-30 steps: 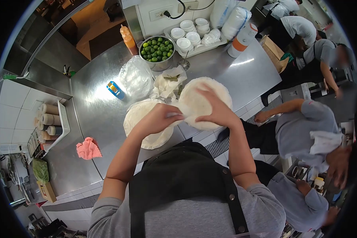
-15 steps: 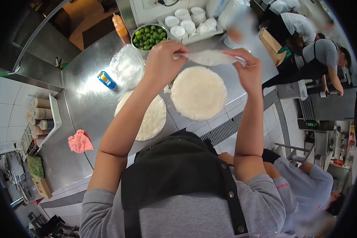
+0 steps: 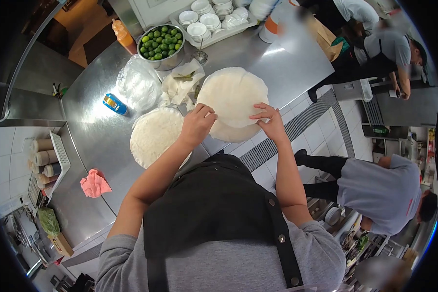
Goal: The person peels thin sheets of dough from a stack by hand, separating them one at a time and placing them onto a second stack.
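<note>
My left hand point(image 3: 196, 126) pinches the left lower edge of a thin, round, tortilla-like wrapper point(image 3: 233, 95). At its right lower edge, my right hand point(image 3: 270, 123) grips the same wrapper between thumb and fingers. It lies mostly over a right-hand pile of pale round wrappers point(image 3: 234, 134), whose near edge shows below it. A second pale round pile point(image 3: 155, 134) is on the metal table, left of my left hand. Crumpled whitish scraps point(image 3: 181, 82) with greenish bits lie between the piles and the bowl.
On the metal table point(image 3: 90, 146) are a bowl of green limes point(image 3: 160, 56), a clear plastic bag point(image 3: 138, 82), a blue can-like item point(image 3: 115, 104), a pink cloth point(image 3: 95, 184) and an orange bottle point(image 3: 123, 36). A tray point(image 3: 211, 44) holds white dishes. Co-workers stand at right.
Both hands have come down toward me from beyond the right pile. The wrapper, earlier folded and held up in the air, is now spread over that pile. A co-worker at right has moved.
</note>
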`<state>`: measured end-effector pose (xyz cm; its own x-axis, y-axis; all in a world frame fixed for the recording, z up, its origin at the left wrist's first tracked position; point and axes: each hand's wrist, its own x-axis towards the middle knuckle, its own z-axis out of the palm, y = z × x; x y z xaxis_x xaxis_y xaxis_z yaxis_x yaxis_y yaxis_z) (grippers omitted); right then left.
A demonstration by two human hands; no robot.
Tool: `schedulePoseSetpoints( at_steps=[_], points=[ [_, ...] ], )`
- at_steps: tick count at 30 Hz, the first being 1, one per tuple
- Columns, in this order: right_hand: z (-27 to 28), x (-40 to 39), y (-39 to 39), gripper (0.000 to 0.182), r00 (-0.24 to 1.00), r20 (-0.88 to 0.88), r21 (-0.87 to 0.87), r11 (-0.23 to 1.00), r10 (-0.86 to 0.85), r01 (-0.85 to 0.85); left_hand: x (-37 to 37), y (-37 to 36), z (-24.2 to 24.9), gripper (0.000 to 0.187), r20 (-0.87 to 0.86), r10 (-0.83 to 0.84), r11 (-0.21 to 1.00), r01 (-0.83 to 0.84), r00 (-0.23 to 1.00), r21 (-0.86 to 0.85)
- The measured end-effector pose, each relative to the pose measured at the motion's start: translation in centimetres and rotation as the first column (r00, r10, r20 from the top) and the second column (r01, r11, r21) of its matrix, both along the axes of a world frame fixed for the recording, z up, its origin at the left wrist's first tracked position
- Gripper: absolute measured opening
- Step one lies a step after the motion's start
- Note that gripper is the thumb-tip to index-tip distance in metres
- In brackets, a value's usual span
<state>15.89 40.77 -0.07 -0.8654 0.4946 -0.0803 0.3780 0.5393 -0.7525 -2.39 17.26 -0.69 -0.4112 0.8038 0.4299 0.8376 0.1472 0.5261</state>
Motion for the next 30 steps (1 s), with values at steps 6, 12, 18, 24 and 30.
schedulePoseSetpoints(
  at_steps=[6,12,18,24,30],
  points=[
    [1.3,0.8,-0.9,0.020,1.000,0.013,0.139,0.990,0.005,-0.006,1.6,-0.9,-1.4,0.014,0.010,-0.121,0.992,0.120,0.993,0.023],
    [1.0,1.1,-1.9,0.015,0.979,0.201,0.202,0.976,0.035,-0.077,2.2,-1.9,-3.0,0.021,0.029,-0.183,0.982,0.184,0.983,-0.036],
    [4.0,-1.0,-2.0,0.010,0.796,0.603,0.177,0.966,0.045,-0.188,3.2,-2.2,-2.2,0.028,0.078,-0.149,0.975,0.160,0.986,-0.157],
    [4.6,-6.4,-5.9,0.053,0.985,0.165,0.431,0.895,0.051,-0.118,3.6,-4.6,-0.8,0.023,0.126,-0.095,0.974,0.118,0.987,-0.191],
    [-0.1,-9.9,-8.2,0.090,0.996,-0.080,0.516,0.854,-0.039,0.075,3.4,-10.9,-1.1,0.016,0.180,0.158,0.985,-0.143,0.971,-0.091]
  ],
)
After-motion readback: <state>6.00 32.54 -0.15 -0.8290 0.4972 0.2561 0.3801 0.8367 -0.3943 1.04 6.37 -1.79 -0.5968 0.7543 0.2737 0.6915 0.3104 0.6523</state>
